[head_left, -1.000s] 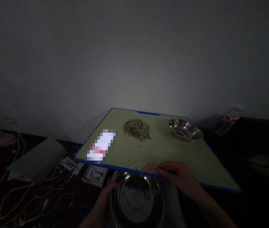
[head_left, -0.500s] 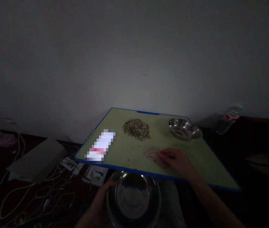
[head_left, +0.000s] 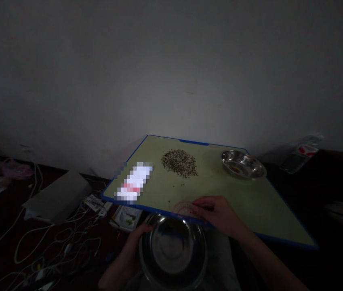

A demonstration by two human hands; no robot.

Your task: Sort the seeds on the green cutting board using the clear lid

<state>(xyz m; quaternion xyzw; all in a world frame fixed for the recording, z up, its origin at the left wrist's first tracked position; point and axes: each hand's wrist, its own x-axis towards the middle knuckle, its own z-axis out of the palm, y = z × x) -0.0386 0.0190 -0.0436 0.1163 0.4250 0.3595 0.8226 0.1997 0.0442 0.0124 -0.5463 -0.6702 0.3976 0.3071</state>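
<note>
My left hand (head_left: 135, 246) grips the left rim of a large stainless steel bowl (head_left: 173, 250), held just below the table's front edge. Between the fingers of my right hand (head_left: 216, 212) is a thin, clear round plastic lid (head_left: 183, 208) with red printing. It lies at the front edge of the folding table (head_left: 234, 194), above the bowl's far rim. A pile of small brown and pale grains (head_left: 179, 162) is spread farther back on the tabletop, with a few loose grains in front of it.
A second steel bowl (head_left: 244, 165) stands at the table's right, something small in it. A blurred-out phone-like bright screen (head_left: 135, 182) lies at the left. Tangled white cables (head_left: 68, 238) and a grey box (head_left: 59, 196) cover the floor at left; a plastic bottle (head_left: 301, 155) is at right.
My right hand has drawn the lid toward me and to the left, to the table's front edge over the bowl. The left hand keeps its hold. The view has shifted slightly.
</note>
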